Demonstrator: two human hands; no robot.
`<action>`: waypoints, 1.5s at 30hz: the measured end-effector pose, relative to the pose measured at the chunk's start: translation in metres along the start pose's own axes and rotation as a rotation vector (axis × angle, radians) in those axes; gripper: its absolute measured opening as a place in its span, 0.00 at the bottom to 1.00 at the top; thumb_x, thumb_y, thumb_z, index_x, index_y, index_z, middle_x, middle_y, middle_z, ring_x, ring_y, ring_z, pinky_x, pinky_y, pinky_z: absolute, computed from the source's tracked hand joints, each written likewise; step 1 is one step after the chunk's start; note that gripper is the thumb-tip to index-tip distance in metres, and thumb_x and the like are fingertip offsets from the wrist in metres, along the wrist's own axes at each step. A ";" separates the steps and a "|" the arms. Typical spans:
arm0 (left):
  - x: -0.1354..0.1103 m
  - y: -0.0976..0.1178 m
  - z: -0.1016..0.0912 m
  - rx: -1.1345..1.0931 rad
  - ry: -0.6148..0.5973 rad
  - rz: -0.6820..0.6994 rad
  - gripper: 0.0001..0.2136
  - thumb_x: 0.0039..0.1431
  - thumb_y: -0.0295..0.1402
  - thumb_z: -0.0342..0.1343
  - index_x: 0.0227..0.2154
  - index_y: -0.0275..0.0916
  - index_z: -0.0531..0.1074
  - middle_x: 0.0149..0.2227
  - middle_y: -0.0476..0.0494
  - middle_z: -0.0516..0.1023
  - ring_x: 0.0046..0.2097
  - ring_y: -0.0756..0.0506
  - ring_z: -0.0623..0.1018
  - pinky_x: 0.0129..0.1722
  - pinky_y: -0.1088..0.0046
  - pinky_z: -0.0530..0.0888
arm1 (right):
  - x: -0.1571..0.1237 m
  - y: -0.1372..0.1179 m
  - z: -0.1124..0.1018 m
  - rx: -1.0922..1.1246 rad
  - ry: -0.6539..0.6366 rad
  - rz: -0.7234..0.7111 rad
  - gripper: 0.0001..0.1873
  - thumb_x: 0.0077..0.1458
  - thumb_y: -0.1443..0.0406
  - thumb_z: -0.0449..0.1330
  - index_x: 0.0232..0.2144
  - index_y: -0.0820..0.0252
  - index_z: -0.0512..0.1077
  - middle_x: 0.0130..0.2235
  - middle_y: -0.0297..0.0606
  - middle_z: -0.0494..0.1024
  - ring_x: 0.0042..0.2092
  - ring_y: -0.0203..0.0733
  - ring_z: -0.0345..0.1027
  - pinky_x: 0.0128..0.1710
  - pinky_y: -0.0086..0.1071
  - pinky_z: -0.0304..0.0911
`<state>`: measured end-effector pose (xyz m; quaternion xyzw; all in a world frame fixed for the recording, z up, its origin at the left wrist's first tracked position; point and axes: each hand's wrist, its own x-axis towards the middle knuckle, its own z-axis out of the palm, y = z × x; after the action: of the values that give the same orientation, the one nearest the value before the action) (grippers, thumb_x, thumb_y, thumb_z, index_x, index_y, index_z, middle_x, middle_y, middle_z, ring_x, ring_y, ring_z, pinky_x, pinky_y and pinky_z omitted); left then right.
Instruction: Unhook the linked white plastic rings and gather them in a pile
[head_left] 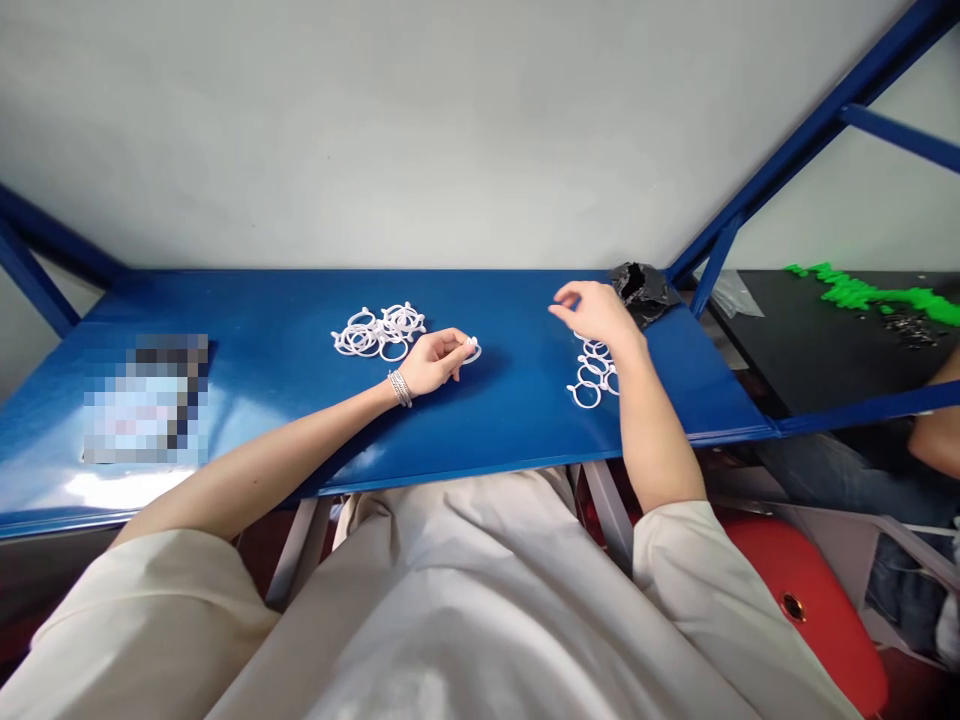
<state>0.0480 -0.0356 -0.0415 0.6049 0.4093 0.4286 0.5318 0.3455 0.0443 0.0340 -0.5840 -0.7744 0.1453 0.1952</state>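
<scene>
My left hand (439, 358) rests on the blue table (262, 400), fingers pinched on a white plastic ring (472, 351). A silver bracelet sits on that wrist. Just left of it lies a pile of several white rings (379, 332). My right hand (592, 308) hovers over a second group of white rings (592, 372), fingers loosely curled and apart, nothing visibly held. A crumpled black bag (639, 288) lies just beyond that hand.
A blurred patch (146, 398) covers something at the table's left. Blue frame bars (787, 150) rise at right. The neighbouring black table (825, 350) carries green parts (870, 295); another person's arm (937, 430) shows there. A red stool (810, 600) stands below right.
</scene>
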 end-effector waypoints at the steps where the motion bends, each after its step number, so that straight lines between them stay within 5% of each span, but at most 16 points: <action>1: 0.000 0.001 0.000 0.004 0.000 0.003 0.28 0.55 0.60 0.69 0.33 0.36 0.72 0.23 0.49 0.76 0.18 0.54 0.70 0.16 0.78 0.65 | 0.002 0.014 -0.009 -0.067 -0.017 0.107 0.09 0.56 0.64 0.73 0.40 0.59 0.83 0.40 0.45 0.85 0.42 0.50 0.78 0.49 0.43 0.72; 5: -0.001 0.006 0.000 0.013 -0.006 0.017 0.30 0.52 0.62 0.69 0.32 0.35 0.75 0.31 0.42 0.82 0.20 0.54 0.72 0.17 0.77 0.69 | 0.009 0.050 -0.019 -0.119 -0.171 0.358 0.06 0.53 0.70 0.74 0.34 0.61 0.82 0.40 0.49 0.85 0.41 0.49 0.76 0.46 0.43 0.71; 11: -0.001 0.001 0.000 0.028 0.014 0.023 0.30 0.50 0.62 0.70 0.29 0.36 0.72 0.25 0.47 0.77 0.21 0.52 0.74 0.21 0.76 0.73 | 0.011 0.050 -0.016 -0.072 -0.131 0.336 0.05 0.54 0.74 0.71 0.30 0.61 0.82 0.37 0.47 0.85 0.41 0.48 0.77 0.46 0.41 0.71; 18: -0.003 0.008 0.000 0.113 0.066 -0.027 0.31 0.58 0.65 0.61 0.36 0.36 0.75 0.17 0.53 0.69 0.17 0.50 0.73 0.17 0.77 0.66 | -0.008 -0.012 0.017 0.309 -0.089 -0.158 0.08 0.60 0.64 0.67 0.41 0.60 0.82 0.40 0.43 0.85 0.39 0.45 0.78 0.42 0.37 0.72; 24: -0.005 0.011 0.001 0.232 0.031 0.063 0.27 0.54 0.58 0.69 0.39 0.35 0.81 0.16 0.55 0.67 0.19 0.51 0.71 0.22 0.77 0.65 | -0.042 -0.072 0.060 0.433 -0.163 -0.461 0.09 0.65 0.61 0.60 0.41 0.58 0.79 0.45 0.43 0.83 0.34 0.39 0.74 0.36 0.33 0.68; 28: -0.005 0.005 0.000 0.232 -0.010 0.112 0.24 0.56 0.55 0.69 0.32 0.34 0.81 0.17 0.52 0.68 0.19 0.54 0.63 0.22 0.77 0.59 | -0.044 -0.075 0.068 0.536 -0.205 -0.354 0.10 0.63 0.60 0.63 0.44 0.58 0.77 0.37 0.38 0.83 0.29 0.37 0.70 0.31 0.30 0.64; 32: -0.004 0.005 -0.002 0.202 -0.009 0.112 0.23 0.56 0.55 0.68 0.31 0.34 0.80 0.19 0.51 0.69 0.21 0.54 0.62 0.24 0.76 0.59 | -0.038 -0.072 0.073 0.802 -0.377 -0.131 0.14 0.59 0.56 0.69 0.37 0.61 0.75 0.28 0.34 0.77 0.23 0.32 0.62 0.22 0.27 0.56; 37: -0.001 0.011 -0.005 0.149 -0.242 0.043 0.26 0.57 0.57 0.65 0.25 0.35 0.76 0.19 0.51 0.65 0.22 0.55 0.57 0.23 0.75 0.54 | -0.039 -0.081 0.079 1.022 -0.688 0.023 0.27 0.57 0.44 0.72 0.28 0.59 0.67 0.22 0.25 0.64 0.17 0.25 0.46 0.13 0.24 0.43; 45: 0.003 0.010 -0.012 -0.002 -0.292 -0.047 0.24 0.52 0.47 0.67 0.14 0.37 0.65 0.16 0.53 0.54 0.21 0.55 0.53 0.22 0.73 0.52 | -0.048 -0.093 0.098 1.127 -0.597 -0.037 0.38 0.50 0.39 0.73 0.21 0.55 0.55 0.18 0.20 0.51 0.17 0.25 0.45 0.14 0.23 0.44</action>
<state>0.0381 -0.0301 -0.0309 0.6505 0.3412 0.3238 0.5964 0.2322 -0.0268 -0.0167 -0.3127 -0.6102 0.6834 0.2508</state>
